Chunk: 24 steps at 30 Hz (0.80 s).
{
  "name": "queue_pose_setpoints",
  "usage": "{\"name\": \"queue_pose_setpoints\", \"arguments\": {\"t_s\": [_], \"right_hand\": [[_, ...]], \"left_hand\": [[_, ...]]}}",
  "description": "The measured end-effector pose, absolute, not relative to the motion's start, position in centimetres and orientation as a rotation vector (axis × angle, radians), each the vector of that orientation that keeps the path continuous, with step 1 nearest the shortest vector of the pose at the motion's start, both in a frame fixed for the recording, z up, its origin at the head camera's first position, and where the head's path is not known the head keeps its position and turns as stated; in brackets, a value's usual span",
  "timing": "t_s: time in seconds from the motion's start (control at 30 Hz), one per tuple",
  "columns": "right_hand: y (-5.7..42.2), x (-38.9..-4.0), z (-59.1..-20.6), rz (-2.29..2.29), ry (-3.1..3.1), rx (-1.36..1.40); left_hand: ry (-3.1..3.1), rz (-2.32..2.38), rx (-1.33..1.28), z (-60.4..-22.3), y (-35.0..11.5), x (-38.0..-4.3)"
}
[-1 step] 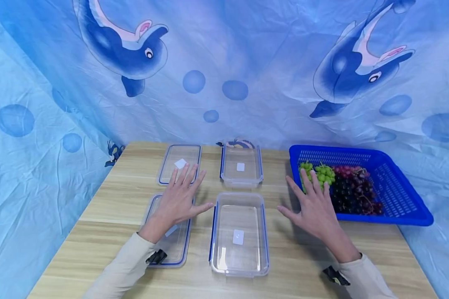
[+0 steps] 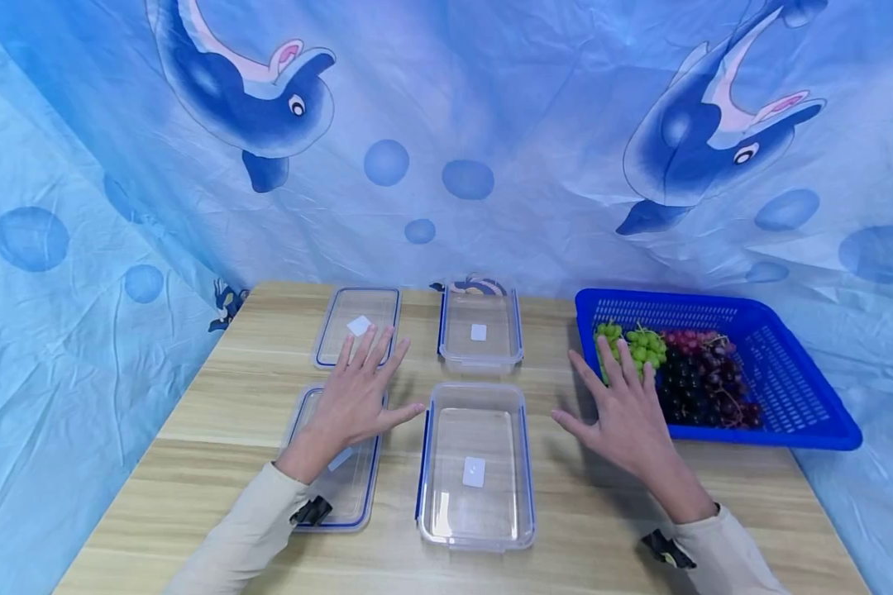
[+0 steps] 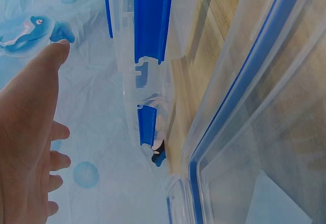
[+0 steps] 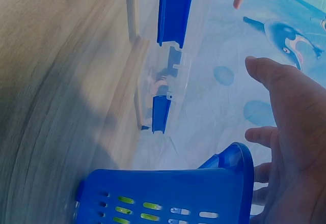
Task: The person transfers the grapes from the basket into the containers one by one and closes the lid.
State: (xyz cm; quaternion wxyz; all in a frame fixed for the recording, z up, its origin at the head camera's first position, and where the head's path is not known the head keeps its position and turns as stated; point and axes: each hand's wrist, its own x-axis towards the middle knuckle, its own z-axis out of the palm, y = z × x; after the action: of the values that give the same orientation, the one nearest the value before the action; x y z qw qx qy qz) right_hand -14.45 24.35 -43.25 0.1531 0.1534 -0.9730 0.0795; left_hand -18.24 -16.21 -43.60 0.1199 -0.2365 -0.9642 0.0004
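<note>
Head view: left hand [image 2: 357, 397], fingers spread, grip unclosed, is above the near lid [image 2: 351, 492]; right hand [image 2: 625, 417], grip likewise unclosed, is by the left end of the blue basket [image 2: 785, 380] of grapes [image 2: 695, 380]. Between the hands, a clear container [image 2: 476, 516] stands on the desk [image 2: 193, 463].

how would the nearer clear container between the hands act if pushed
The nearer clear container looks unfilled, so it is probably light and apt to slide. Its straight, smooth-looking walls suggest it would stay stiff. Being low and broad, it seems unlikely to tip.
</note>
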Motion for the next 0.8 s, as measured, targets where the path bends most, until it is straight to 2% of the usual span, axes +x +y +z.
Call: {"name": "queue_pose_setpoints", "arguments": {"t_s": [0.43, 0.8], "right_hand": [[24.7, -14.5, -42.4, 0.225, -2.811, 0.438], [26.8, -15.2, -39.6, 0.308, -2.836, 0.461]], "left_hand": [[-2.824, -0.050, -0.720, -42.7, -15.9, -18.5], [-2.798, -0.269, -0.780, -40.9, -15.1, -21.9]]}}
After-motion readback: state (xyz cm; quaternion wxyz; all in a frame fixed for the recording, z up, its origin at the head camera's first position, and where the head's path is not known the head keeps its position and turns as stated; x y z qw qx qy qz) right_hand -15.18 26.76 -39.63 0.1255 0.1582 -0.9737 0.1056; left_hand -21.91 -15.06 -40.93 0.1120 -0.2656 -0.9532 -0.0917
